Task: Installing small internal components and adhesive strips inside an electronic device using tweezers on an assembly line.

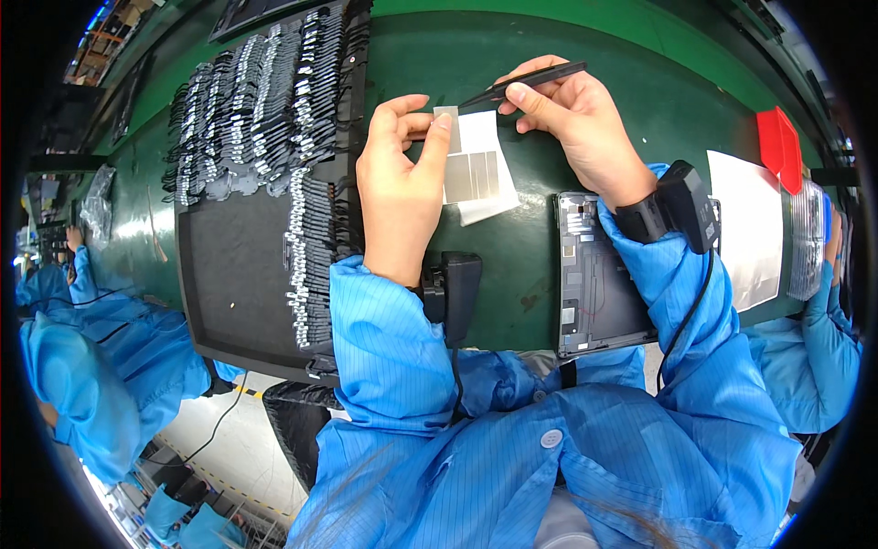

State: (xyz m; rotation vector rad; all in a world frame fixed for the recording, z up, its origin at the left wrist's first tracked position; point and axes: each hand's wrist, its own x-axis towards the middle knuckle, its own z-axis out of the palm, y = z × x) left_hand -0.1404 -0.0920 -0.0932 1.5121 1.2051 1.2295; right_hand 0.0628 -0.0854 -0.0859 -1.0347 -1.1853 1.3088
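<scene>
My left hand [400,197] pinches a small sheet of grey rectangular pieces [472,177] on white backing paper [479,134] by its upper left part, between thumb and fingers. The sheet is creased, and its lower end hangs over the green bench. My right hand [590,123] is closed around black tweezers [556,73], whose thin tips point left toward the sheet's top edge. Whether the tips touch it, I cannot tell. Below my right forearm lies a dark flat device housing [599,297], partly covered by my sleeve.
On the left stands a black tray [242,265] with rows of small black-and-silver parts [265,91]. To the right are a pale sheet [745,229], a red bin [779,151] and clear plastic trays [805,242]. People in blue sit on both sides. Cables hang from my wrist devices.
</scene>
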